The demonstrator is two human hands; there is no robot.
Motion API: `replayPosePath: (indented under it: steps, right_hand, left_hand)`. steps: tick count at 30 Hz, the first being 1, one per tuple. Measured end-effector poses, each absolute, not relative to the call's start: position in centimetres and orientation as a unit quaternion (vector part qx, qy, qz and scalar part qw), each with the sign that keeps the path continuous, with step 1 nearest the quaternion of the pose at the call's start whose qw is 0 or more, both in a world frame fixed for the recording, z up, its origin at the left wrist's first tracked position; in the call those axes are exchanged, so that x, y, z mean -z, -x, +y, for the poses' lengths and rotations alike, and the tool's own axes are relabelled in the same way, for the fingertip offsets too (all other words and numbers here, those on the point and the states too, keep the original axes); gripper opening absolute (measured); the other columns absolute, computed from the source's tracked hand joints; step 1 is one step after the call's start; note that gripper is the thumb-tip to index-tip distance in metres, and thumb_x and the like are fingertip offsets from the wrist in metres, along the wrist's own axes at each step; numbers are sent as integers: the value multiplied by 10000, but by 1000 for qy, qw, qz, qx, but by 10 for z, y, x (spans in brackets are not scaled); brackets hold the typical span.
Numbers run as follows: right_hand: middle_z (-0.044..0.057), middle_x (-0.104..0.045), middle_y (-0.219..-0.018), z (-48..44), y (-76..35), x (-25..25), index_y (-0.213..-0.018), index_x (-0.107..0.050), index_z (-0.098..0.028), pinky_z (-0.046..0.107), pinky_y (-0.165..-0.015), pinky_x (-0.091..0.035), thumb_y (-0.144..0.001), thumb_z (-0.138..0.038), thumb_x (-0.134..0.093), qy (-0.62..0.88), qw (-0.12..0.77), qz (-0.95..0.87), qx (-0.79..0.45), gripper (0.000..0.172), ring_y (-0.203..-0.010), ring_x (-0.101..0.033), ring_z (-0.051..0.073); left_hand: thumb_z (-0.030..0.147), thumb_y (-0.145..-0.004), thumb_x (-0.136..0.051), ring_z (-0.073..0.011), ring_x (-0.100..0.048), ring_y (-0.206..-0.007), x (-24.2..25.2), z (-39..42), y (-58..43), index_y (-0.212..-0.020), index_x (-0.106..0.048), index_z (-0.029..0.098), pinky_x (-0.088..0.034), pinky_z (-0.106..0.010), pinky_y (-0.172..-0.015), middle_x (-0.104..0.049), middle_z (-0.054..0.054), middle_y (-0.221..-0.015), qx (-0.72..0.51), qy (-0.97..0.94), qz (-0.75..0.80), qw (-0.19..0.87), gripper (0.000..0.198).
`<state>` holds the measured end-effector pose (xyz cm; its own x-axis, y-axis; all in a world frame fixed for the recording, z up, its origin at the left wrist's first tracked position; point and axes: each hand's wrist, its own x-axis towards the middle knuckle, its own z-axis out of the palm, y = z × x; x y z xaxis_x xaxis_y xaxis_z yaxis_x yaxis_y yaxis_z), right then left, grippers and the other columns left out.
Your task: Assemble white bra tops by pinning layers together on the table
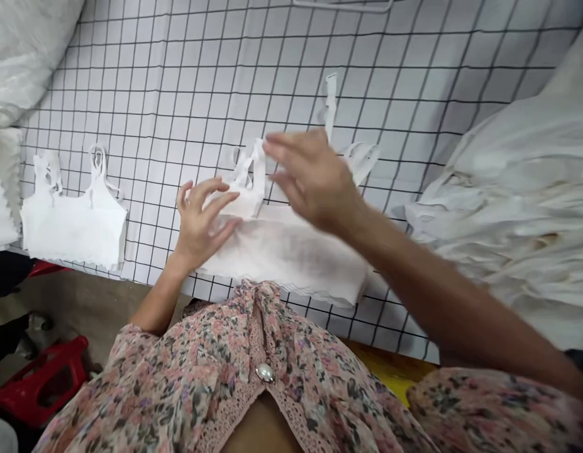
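A white strappy crop top (295,251) lies on the grid-patterned cloth in front of me, its scalloped hem toward my body. My left hand (201,220) rests at its left side, fingers spread and bent, with the thumb on the fabric. Above the middle of the top is my right hand (314,176), slightly blurred, its fingers stretched out and the thumb apart. Its fingertips come close to a white strap (259,167); whether they touch it is unclear. Another strap (331,100) stretches away behind the right hand.
Another white crop top (74,226) lies flat at the left. White fabric is heaped at the right (517,220), and a whitish bundle (27,50) fills the upper left corner. A red plastic stool (46,377) stands below the table's left edge.
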<state>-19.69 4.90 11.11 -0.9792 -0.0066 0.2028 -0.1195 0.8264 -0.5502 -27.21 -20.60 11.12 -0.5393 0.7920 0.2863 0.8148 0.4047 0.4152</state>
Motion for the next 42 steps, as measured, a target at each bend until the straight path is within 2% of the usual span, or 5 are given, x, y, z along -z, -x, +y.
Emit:
replayPosePath:
  steps: [8, 14, 18, 24, 42]
  right_hand:
    - [241, -250, -1841, 8, 4, -66, -1829, 111, -194, 812, -1317, -276, -1120, -633, -413, 61, 22, -987, -144, 986, -1702, -332, 457]
    - [232, -536, -1702, 59, 30, -83, -1732, -450, -213, 777, -1204, -416, -1135, -511, -454, 103, 133, -970, -177, 668, -1619, -453, 483]
    - [122, -800, -1109, 94, 86, -96, -1127, -815, -241, 682, -1068, -513, -1102, -321, -506, 121, 238, -942, -205, 320, -1188, -694, 386]
    - [97, -738, -883, 114, 120, -82, -883, -761, -243, 617, -956, -495, -1082, -348, -514, 136, 245, -937, -210, 335, -1036, -628, 349]
    - [139, -734, -957, 141, 194, -90, -852, -725, -245, 669, -1027, -495, -1032, -295, -523, 174, 210, -925, -264, 276, -1155, -601, 386]
  left_hand:
    - [628, -1055, -663, -416, -237, -1761, -89, -264, 235, -1832, -52, 309, -231, -682, -1423, -315, -191, -1848, 155, 542, -825, -39, 1039]
    - [305, -1060, -708, -287, -725, -1326, -122, -175, 301, -1382, -730, 243, -591, -521, -1126, -785, -114, -1366, 309, 538, -784, -6, 329]
    - [222, -956, -751, -165, -710, -831, -134, -83, 319, -945, -811, 182, -580, -332, -797, -799, -62, -974, 356, 471, -778, -215, 73]
    - [370, -877, -888, -139, -538, -635, -116, -27, 294, -560, -651, 183, -386, -322, -636, -635, -11, -624, 337, 392, -799, -308, 437]
    - [142, -808, -736, -99, -517, -705, -99, -46, 263, -829, -671, 194, -467, -277, -720, -673, 26, -805, 512, 346, -721, -313, 86]
